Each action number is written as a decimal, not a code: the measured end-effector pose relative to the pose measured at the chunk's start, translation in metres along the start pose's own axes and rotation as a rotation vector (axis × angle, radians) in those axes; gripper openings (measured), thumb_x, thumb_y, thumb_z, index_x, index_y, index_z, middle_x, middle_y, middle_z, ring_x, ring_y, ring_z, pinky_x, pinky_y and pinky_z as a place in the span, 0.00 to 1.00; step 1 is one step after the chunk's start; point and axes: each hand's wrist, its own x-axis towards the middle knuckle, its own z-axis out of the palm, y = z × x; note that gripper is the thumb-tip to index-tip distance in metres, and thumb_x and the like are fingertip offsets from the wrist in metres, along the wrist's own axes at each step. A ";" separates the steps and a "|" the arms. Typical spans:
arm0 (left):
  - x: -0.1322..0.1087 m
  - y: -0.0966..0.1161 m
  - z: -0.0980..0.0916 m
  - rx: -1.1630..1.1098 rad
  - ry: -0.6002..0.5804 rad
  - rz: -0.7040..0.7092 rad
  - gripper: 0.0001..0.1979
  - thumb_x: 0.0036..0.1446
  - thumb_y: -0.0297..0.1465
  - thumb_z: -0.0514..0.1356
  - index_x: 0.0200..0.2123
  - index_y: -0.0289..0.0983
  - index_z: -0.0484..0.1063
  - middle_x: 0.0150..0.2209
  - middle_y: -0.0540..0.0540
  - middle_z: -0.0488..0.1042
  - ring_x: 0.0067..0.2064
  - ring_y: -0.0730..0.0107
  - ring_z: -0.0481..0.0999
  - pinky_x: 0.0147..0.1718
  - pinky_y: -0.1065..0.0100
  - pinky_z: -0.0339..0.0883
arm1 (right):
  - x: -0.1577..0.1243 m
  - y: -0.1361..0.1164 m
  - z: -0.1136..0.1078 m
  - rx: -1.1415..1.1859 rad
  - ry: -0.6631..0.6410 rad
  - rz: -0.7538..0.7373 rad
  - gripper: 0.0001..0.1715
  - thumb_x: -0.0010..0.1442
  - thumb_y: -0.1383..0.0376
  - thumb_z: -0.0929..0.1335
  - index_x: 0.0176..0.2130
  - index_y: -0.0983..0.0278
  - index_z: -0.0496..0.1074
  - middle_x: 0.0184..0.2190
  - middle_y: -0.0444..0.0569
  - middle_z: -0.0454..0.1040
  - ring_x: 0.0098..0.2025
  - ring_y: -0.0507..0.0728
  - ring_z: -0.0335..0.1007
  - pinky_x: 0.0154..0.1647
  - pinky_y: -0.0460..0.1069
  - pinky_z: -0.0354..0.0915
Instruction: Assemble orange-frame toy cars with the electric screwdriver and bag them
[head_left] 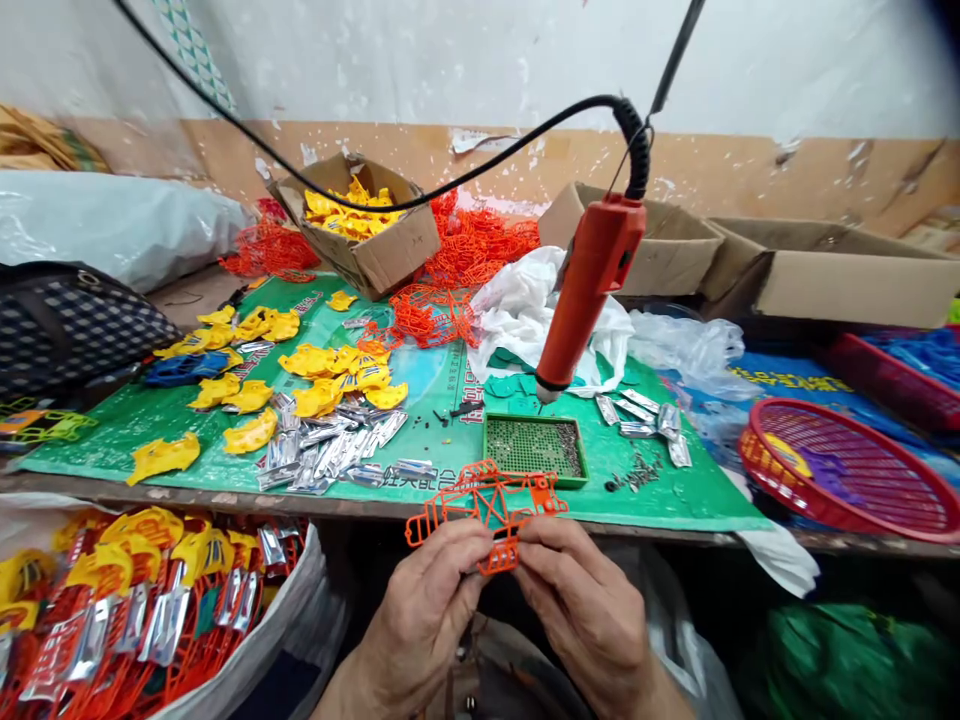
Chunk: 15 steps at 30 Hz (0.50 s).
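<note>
**An Orange Frame Is Held in Two Hands**

An orange plastic frame is held up in front of the table, just over its near edge. It is gripped by both hands. The left hand is closed on the lower part of the frame from the left side. The right hand is closed on it from the right side. The fingertips of both hands are pinched on the small bit that sticks down in the middle, so neither hand is nearer than the other.

The frame is laid out long from left to right, and it is seen flat from above. Its wide ends stick out past both hands.

Just behind the frame, a green tray with many small holes is set on the green mat. An orange electric screwdriver is hung on a cord over the far edge of that tray, tip down and a bit tilted. It is not touched by either hand. It is nearer to the right hand than to the left.

Small dark screws are spread to the right of the tray. Silver metal pieces and yellow plastic parts are piled to the left. More yellow parts are kept in a cardboard box at the back. A red basket is seen at the far right.
</note>
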 end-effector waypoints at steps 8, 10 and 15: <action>0.000 -0.003 0.001 0.030 -0.032 -0.003 0.21 0.55 0.18 0.60 0.48 0.45 0.77 0.43 0.44 0.81 0.45 0.63 0.80 0.46 0.69 0.70 | -0.005 0.002 -0.001 0.024 0.004 0.017 0.14 0.59 0.77 0.66 0.42 0.63 0.72 0.34 0.51 0.74 0.36 0.53 0.74 0.36 0.46 0.73; 0.000 -0.005 0.001 0.010 -0.032 -0.012 0.20 0.55 0.19 0.60 0.47 0.45 0.78 0.42 0.43 0.81 0.45 0.62 0.80 0.46 0.69 0.71 | -0.006 0.003 -0.001 0.043 0.009 0.024 0.14 0.59 0.77 0.65 0.42 0.63 0.72 0.34 0.51 0.75 0.36 0.53 0.74 0.35 0.46 0.73; -0.001 -0.007 0.002 0.034 -0.018 0.008 0.21 0.54 0.18 0.60 0.47 0.46 0.78 0.42 0.45 0.82 0.45 0.64 0.80 0.46 0.71 0.71 | -0.006 0.003 -0.001 0.047 0.032 0.013 0.13 0.59 0.77 0.66 0.41 0.64 0.73 0.33 0.51 0.75 0.35 0.53 0.74 0.35 0.46 0.74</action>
